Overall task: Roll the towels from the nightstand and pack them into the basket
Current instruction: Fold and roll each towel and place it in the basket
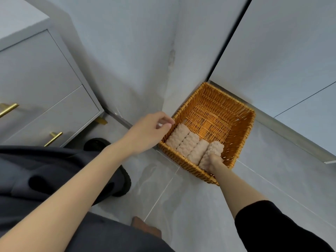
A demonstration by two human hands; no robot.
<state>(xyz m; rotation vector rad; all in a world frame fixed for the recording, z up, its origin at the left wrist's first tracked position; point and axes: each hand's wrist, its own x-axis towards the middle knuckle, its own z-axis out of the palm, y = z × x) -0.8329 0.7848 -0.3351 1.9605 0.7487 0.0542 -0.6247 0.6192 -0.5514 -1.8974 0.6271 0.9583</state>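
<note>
three rolled towels [183,142] lie side by side in the basket [241,128] on the floor. the right grip [213,161] clasps a fourth roll [215,149] beside them. the left grip [151,131] hovers empty, loosely curled, by the rim. half the basket looks unfilled.

Plain black sleeve [272,226] on right arm [229,180], forearm bare below its hem. Left arm [72,188] bare right to frame edge. Left grip [151,131] and right grip [214,161] bare. Loose dark grey garment [36,170] over lower body, soft folds. One bare foot [145,228].
</note>
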